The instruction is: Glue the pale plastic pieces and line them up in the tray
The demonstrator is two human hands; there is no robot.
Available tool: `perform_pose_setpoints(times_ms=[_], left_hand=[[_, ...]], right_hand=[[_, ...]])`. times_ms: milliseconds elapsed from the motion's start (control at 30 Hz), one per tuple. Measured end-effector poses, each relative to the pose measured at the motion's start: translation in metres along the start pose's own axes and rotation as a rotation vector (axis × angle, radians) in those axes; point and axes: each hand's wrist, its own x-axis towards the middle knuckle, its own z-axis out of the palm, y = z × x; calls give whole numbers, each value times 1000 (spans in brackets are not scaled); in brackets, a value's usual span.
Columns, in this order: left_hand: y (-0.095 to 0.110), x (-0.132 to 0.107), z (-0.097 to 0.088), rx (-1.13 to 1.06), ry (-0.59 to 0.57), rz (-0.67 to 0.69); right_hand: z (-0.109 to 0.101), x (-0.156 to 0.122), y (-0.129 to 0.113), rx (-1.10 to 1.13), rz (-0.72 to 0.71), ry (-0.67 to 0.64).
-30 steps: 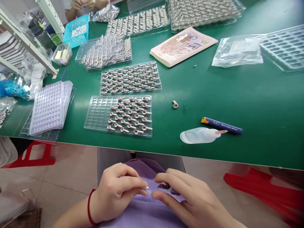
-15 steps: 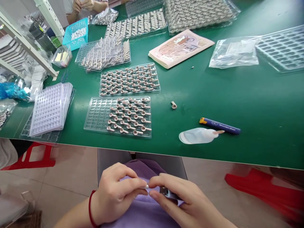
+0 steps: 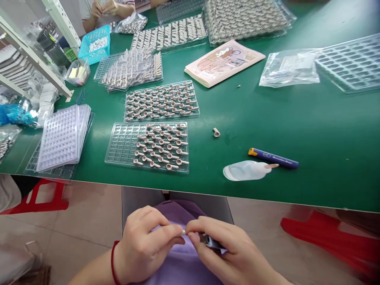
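green table: head view, runs across the frame from lower left to right edge (image 3: 326, 130); near edge sits above the lap.
left hand: lower centre-left (image 3: 142, 237), thumb and index pinched on a tiny pale bit (image 3: 183, 232); red band (image 3: 114, 259) on the wrist.
right hand: lower centre-right (image 3: 230, 239), fingers curled round a dark, shiny metal tool (image 3: 210, 241); its thumb and index tips nearly meet, right up at the pale bit. can't tell if they grip it too.
pale bit: lower centre, between the two hands, above the purple cloth (image 3: 178, 259) on the lap. too small to read its shape.
change: a second ago the right thumb and index stood apart, with a gap to the left fingertips; now that gap has closed.
meaning: reads as both hands working the same bit, metal tool kept in the right hand but not on it. my judgement.
part-filled tray: mid-left (image 3: 124, 142), small spoon-like pieces (image 3: 162, 144) over its middle and right; looks the same as a second ago.
second tray: just above that one (image 3: 194, 115), rows of similar pieces.
loose piece: frame centre-right (image 3: 216, 133), lying by itself, unmoved on the table.
bottle: right of centre, on its side (image 3: 246, 171), tip by the blue stick (image 3: 277, 159).
co-worker: upper left, hands (image 3: 103, 8) together, well apart from this work.
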Motion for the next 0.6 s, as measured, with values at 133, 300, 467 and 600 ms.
perform_pose_setpoints(times_ms=[133, 300, 467, 600], left_hand=[[0, 0, 0, 8, -3, 4], [-1, 2, -1, 13, 6, 15], [1, 2, 1, 13, 31, 15], [-17, 6, -2, -61, 66, -74]], right_hand=[[0, 2, -1, -11, -16, 16], [-1, 0, 1, 12, 39, -3], [1, 0, 3, 53, 49, -37], [-2, 1, 17, 38, 65, -76]])
